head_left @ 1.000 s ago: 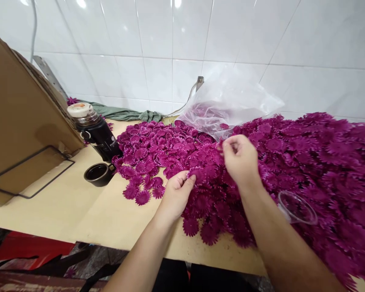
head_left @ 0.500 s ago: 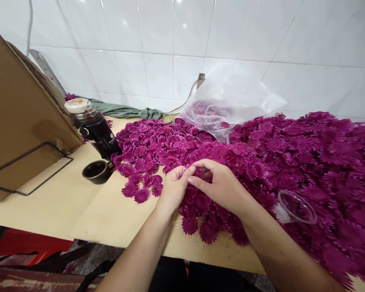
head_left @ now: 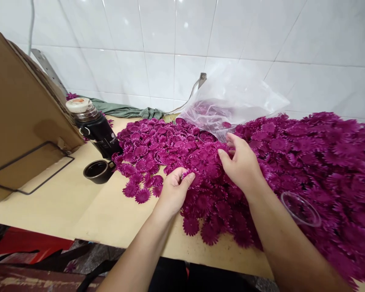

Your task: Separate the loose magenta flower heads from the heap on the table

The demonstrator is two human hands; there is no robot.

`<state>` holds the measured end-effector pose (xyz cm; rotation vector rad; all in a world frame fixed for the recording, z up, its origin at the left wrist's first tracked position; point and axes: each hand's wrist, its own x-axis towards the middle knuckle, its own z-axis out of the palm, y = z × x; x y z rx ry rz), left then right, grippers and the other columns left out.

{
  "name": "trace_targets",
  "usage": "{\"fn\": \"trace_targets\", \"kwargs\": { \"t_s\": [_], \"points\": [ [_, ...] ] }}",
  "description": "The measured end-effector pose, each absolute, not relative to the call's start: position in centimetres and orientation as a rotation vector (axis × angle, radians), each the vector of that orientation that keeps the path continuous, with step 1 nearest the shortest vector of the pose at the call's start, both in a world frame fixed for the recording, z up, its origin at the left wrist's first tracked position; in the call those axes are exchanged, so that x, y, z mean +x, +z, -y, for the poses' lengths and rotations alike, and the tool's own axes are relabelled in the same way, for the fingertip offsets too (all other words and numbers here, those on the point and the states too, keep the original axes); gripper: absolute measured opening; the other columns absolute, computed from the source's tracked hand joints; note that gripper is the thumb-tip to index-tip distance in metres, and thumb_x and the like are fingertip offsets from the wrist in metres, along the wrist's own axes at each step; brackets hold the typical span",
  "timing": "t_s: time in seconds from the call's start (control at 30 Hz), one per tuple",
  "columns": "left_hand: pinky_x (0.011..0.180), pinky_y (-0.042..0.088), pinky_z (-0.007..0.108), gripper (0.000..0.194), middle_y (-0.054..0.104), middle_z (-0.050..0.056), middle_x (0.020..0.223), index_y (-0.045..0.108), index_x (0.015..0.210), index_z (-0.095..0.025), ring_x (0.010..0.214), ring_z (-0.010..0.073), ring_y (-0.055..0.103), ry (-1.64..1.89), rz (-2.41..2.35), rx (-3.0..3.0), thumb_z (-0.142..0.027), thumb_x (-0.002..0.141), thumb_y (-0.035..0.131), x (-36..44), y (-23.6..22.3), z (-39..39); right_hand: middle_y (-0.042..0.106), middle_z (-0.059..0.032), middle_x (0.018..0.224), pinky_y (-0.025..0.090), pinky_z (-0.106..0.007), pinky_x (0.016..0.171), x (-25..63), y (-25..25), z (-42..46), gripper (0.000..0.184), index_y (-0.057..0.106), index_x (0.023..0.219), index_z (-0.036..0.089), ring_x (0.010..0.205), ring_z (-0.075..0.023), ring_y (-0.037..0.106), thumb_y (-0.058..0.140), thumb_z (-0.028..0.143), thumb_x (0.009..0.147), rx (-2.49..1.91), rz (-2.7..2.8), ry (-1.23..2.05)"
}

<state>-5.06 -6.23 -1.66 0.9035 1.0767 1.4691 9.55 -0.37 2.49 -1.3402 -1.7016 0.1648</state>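
Between the thumb and fingers of my left hand (head_left: 172,190) is a magenta artificial flower head (head_left: 196,178), its toothed petals partly covered by the thumb. My right hand (head_left: 243,165) is farther forward, over the heap of loose magenta flower heads (head_left: 280,162). Its thumb and fingers are apart, with nothing visibly held; the fingertips are close to the flowers, and I cannot tell whether they touch. A clear plastic cup (head_left: 301,209) lies in the heap beside my right forearm, which partly covers it.
A black thermos (head_left: 99,134) with a white top stands left of the heap, near a dark cup (head_left: 97,172) of liquid. Behind the flowers rests a translucent plastic bag (head_left: 237,93) against the tiled wall. Cardboard (head_left: 24,117) and a wire frame (head_left: 48,168) are on the left.
My right hand has parted from the left and moved forward and right, over the heap, its fingers spreading. My left hand stays nearly in place, the flower head now more visible.
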Motion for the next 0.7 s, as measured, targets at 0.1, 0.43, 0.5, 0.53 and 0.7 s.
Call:
{"fn": "trace_targets", "kwargs": {
  "t_s": [0.1, 0.43, 0.5, 0.53, 0.7],
  "points": [
    [0.052, 0.035, 0.021, 0.043, 0.047, -0.007, 0.048, 0.052, 0.054, -0.016, 0.048, 0.0072, 0.041, 1.466, -1.042, 0.753, -0.053, 0.054, 0.075, -4.8, -1.9, 5.7, 0.061, -0.0176, 0.118, 0.044, -0.048, 0.093, 8.9, 2.7, 2.2, 0.039, 0.059, 0.112, 0.012, 0.108, -0.0284, 0.057, 0.057, 0.026, 0.076, -1.236, 1.871, 0.29],
    [0.067, 0.043, 0.025, 0.04, 0.062, -0.001, 0.064, 0.064, 0.072, -0.016, 0.067, 0.0132, 0.056, 1.369, -0.915, 0.89, -0.051, 0.058, 0.074, -4.9, -1.6, 6.5, 0.062, 0.0025, 0.062, 0.045, -0.024, 0.054, 7.0, 1.9, 4.1, 0.006, 0.06, 0.076, 0.019, 0.055, -0.0116, 0.056, 0.054, 0.02, 0.077, -1.145, 1.889, 0.671],
    [0.07, 0.044, 0.025, 0.035, 0.065, 0.0, 0.07, 0.066, 0.077, -0.016, 0.07, 0.0136, 0.057, 1.375, -0.909, 0.923, -0.042, 0.057, 0.078, -4.9, -1.4, 6.7, 0.062, 0.0016, 0.061, 0.046, -0.025, 0.056, 7.4, 2.0, 3.4, 0.008, 0.06, 0.076, 0.019, 0.055, -0.0126, 0.057, 0.053, 0.022, 0.078, -1.153, 1.797, 0.597],
    [0.07, 0.044, 0.025, 0.033, 0.066, 0.0, 0.07, 0.066, 0.077, -0.016, 0.07, 0.0133, 0.057, 1.399, -0.91, 0.921, -0.039, 0.057, 0.079, -4.9, -1.4, 6.7, 0.062, 0.0004, 0.063, 0.048, -0.026, 0.058, 7.6, 2.0, 2.9, 0.009, 0.06, 0.077, 0.019, 0.057, -0.0135, 0.059, 0.052, 0.023, 0.079, -1.162, 1.75, 0.559],
    [0.063, 0.042, 0.024, 0.033, 0.062, -0.002, 0.06, 0.064, 0.066, -0.015, 0.059, 0.0106, 0.052, 1.488, -0.986, 0.826, -0.042, 0.054, 0.079, -4.7, -2.0, 6.2, 0.065, -0.0138, 0.105, 0.051, -0.042, 0.081, 9.1, 1.8, 1.1, 0.033, 0.059, 0.104, 0.015, 0.092, -0.0244, 0.063, 0.056, 0.024, 0.073, -1.256, 1.661, 0.282]
  ]
}}
